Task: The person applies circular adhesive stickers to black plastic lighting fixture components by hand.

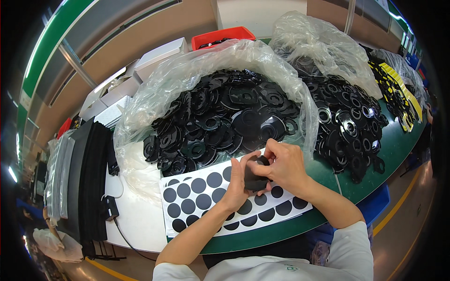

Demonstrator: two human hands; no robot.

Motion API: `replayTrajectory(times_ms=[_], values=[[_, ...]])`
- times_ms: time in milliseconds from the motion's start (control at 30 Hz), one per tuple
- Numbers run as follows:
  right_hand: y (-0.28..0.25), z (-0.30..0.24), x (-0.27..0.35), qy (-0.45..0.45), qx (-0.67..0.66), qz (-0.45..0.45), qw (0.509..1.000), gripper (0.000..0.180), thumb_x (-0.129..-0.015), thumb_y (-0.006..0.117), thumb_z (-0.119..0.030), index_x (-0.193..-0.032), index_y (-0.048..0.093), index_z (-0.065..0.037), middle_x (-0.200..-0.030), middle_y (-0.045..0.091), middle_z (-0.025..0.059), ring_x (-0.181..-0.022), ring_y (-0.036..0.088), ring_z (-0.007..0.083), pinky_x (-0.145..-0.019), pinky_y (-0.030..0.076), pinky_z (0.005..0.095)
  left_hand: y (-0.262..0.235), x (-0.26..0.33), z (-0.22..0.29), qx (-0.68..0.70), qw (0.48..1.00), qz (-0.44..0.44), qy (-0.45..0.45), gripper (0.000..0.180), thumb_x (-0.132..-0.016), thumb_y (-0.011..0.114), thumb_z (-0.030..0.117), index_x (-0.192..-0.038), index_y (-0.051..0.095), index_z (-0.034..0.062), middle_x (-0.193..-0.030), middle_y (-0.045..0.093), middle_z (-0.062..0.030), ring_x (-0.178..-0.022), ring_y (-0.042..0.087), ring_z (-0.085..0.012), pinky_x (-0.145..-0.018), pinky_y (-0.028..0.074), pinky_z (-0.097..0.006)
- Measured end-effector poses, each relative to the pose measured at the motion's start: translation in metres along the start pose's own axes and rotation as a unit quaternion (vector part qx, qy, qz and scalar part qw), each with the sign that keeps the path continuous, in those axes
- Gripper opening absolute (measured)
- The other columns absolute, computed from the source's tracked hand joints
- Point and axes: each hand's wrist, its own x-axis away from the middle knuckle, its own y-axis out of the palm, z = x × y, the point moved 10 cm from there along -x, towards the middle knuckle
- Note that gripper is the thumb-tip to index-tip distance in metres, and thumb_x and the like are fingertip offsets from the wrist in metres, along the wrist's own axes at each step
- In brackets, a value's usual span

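In front of me, a black round plastic part is gripped in my left hand, whose fingers and thumb curl round its left side and underside. My right hand has its thumb and fingers pinched at the part's upper face; a small dark piece seems to be under the fingertips, mostly hidden. Below both hands lie white sheets bearing rows of black round stickers. Just beyond them, a large heap of black ring-shaped plastic parts sits in an opened clear plastic bag.
A second heap of black rings lies at the right beside another clear bag. Yellow strips are farther right. A red bin and white boxes stand behind. Black foam sheets and a black adapter with its cable are left.
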Motion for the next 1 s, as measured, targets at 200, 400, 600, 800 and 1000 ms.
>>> replayTrajectory(times_ms=[200, 400, 600, 800, 1000], values=[[-0.002, -0.004, -0.002, -0.058, -0.082, -0.061, 0.993, 0.03, -0.07, 0.077, -0.024, -0.073, 0.058, -0.001, -0.06, 0.062, 0.0075, -0.055, 0.063, 0.0217, -0.051, 0.047, 0.0314, -0.007, -0.003, -0.006, 0.104, 0.994, 0.004, -0.029, 0.083, -0.086, 0.005, 0.073, -0.133, 0.03, 0.0098, -0.092, 0.058, -0.0114, -0.075, 0.059, -0.0218, -0.058, 0.041, -0.028], [0.02, 0.031, 0.002, 0.096, -0.143, -0.15, 0.974, 0.019, -0.081, 0.068, -0.013, -0.085, 0.059, 0.004, -0.07, 0.065, 0.0066, -0.061, 0.064, 0.0119, -0.051, 0.046, 0.0257, -0.005, -0.006, -0.011, 0.161, 0.983, -0.057, -0.064, 0.078, -0.089, 0.011, 0.072, -0.13, 0.036, 0.0097, -0.099, 0.059, -0.0143, -0.081, 0.061, -0.0239, -0.063, 0.047, -0.03], [-0.019, 0.095, -0.005, 0.212, -0.571, 0.159, 0.777, 0.014, -0.092, 0.059, -0.021, -0.097, 0.057, -0.008, -0.08, 0.057, -0.0001, -0.061, 0.051, 0.0054, -0.048, 0.041, 0.0185, -0.008, 0.011, 0.043, 0.108, 0.994, 0.0, -0.009, 0.058, -0.097, 0.043, 0.041, -0.141, 0.029, 0.0052, -0.133, 0.044, -0.0198, -0.121, 0.049, -0.0338, -0.091, 0.049, -0.045], [-0.035, 0.116, 0.003, 0.24, -0.651, 0.273, 0.666, 0.018, -0.091, 0.059, -0.017, -0.106, 0.056, -0.008, -0.088, 0.059, -0.0006, -0.068, 0.051, 0.0046, -0.055, 0.039, 0.0183, -0.082, 0.033, 0.131, -0.442, 0.859, 0.22, 0.131, 0.029, -0.086, 0.065, 0.017, -0.109, 0.061, -0.0004, -0.11, 0.061, -0.0105, -0.091, 0.062, -0.0201, -0.074, 0.05, -0.031], [0.037, -0.021, 0.013, -0.099, -0.179, -0.207, 0.957, 0.023, -0.078, 0.071, -0.009, -0.096, 0.062, 0.001, -0.086, 0.062, 0.0062, -0.078, 0.058, 0.0183, -0.066, 0.049, 0.0295, -0.112, 0.041, 0.118, -0.756, 0.583, 0.28, 0.103, 0.022, -0.073, 0.071, 0.008, -0.092, 0.064, 0.0, -0.093, 0.056, -0.0096, -0.091, 0.054, -0.0282, -0.077, 0.046, -0.038]])
